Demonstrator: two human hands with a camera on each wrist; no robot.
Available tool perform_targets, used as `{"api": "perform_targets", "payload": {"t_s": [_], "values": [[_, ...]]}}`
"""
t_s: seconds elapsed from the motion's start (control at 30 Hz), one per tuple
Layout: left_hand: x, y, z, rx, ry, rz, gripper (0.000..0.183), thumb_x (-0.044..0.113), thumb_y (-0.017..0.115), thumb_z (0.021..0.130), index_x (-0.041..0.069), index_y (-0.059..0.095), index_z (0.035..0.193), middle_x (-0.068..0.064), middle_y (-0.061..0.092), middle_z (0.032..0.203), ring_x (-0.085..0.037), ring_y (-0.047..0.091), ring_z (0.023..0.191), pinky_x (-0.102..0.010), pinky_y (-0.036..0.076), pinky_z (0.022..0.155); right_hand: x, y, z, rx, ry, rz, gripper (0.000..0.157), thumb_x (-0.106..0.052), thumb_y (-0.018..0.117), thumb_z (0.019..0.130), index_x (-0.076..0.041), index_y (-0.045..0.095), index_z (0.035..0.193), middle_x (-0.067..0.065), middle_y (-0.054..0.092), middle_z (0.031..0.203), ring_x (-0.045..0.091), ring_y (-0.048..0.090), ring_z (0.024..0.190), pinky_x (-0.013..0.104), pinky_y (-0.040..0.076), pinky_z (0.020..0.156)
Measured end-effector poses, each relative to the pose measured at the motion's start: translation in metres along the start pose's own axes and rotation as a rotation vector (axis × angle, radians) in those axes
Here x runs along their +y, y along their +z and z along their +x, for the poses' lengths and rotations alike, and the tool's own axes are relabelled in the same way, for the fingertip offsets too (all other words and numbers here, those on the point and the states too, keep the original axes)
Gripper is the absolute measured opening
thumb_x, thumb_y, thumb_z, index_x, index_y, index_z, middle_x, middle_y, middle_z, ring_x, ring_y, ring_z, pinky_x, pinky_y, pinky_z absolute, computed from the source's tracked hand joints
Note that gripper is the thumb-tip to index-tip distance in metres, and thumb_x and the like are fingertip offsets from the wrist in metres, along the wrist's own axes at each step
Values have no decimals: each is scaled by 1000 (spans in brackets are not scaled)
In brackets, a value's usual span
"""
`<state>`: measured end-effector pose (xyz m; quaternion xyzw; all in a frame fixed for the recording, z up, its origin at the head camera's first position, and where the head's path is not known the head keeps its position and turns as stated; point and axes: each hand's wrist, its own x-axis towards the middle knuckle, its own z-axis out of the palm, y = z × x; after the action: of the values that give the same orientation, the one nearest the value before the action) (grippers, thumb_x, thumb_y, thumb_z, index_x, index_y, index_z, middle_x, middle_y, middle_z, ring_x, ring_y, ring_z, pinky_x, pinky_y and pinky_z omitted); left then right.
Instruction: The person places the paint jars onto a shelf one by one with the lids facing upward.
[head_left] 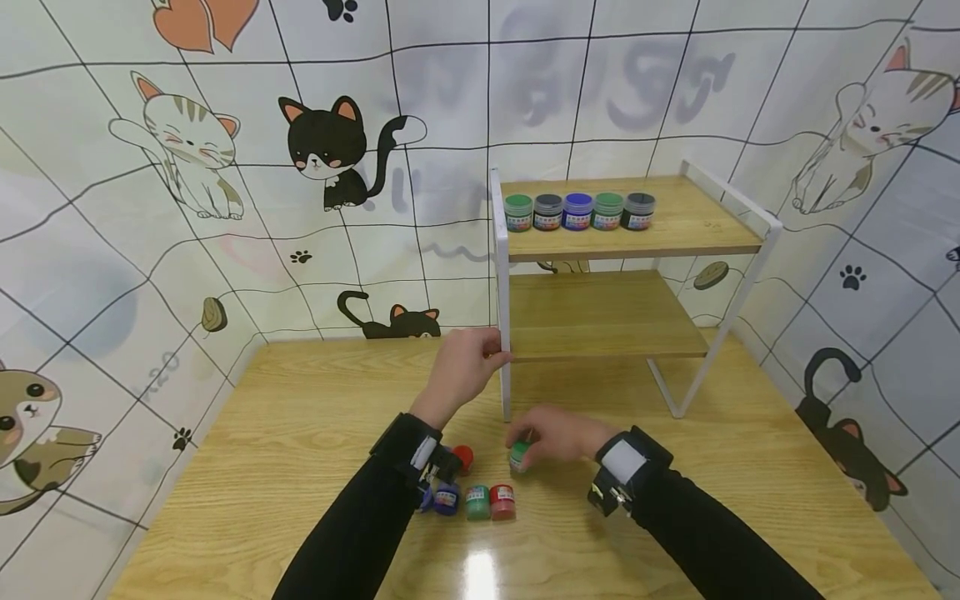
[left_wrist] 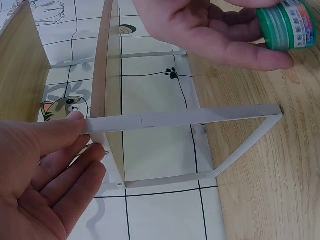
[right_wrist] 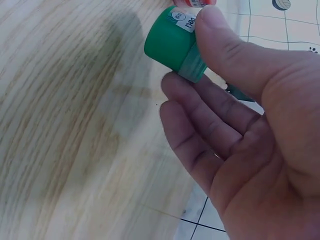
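My left hand (head_left: 462,373) pinches the white front leg (left_wrist: 185,118) of a two-tier wooden shelf (head_left: 600,312), at the height of the lower board. Between thumb and fingers, my right hand (head_left: 564,435) holds a small paint jar with a green lid (right_wrist: 170,40), tilted, near the foot of that leg. Below it on the table stand a green paint jar (head_left: 477,503) and a red paint jar (head_left: 502,502) side by side. Left of these are blue jars (head_left: 446,499), partly behind the left wrist, and a red-lidded jar (head_left: 462,458).
Along the left of the shelf's top board (head_left: 697,212) stands a row of several paint jars (head_left: 577,212), with green, dark and blue lids. The wooden table (head_left: 315,408) meets walls covered with cat-printed sheeting (head_left: 450,108) at the back and sides.
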<state>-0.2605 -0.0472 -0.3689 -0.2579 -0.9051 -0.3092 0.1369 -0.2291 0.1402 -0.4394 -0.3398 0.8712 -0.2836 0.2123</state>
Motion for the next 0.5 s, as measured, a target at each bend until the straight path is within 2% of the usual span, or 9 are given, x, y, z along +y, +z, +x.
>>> {"api": "perform_targets", "payload": {"t_s": [0.13, 0.3, 0.5], "values": [[0, 0, 0, -5, -3, -3, 9, 22, 73, 85, 14, 68, 82, 3, 71, 77, -8, 62, 70, -26, 50, 61, -1, -5, -2, -20, -19, -14, 31, -19, 73, 83, -10, 68, 112, -5, 66, 103, 15, 58, 97, 36, 50, 85], [3, -1, -1, -17, -22, 12, 9, 22, 72, 86, 14, 68, 82, 2, 71, 77, -9, 62, 70, -26, 50, 60, -4, -11, -5, -26, -30, -38, 29, -13, 72, 84, -9, 68, 112, -1, 66, 107, 17, 57, 100, 39, 50, 87], [6, -2, -1, -22, -35, 41, 10, 23, 72, 86, 14, 68, 83, 1, 70, 78, -10, 61, 69, -26, 49, 60, -8, -20, -9, -12, -2, -45, 30, -7, 73, 81, -9, 69, 111, 2, 67, 109, 18, 59, 98, 39, 51, 84]]}}
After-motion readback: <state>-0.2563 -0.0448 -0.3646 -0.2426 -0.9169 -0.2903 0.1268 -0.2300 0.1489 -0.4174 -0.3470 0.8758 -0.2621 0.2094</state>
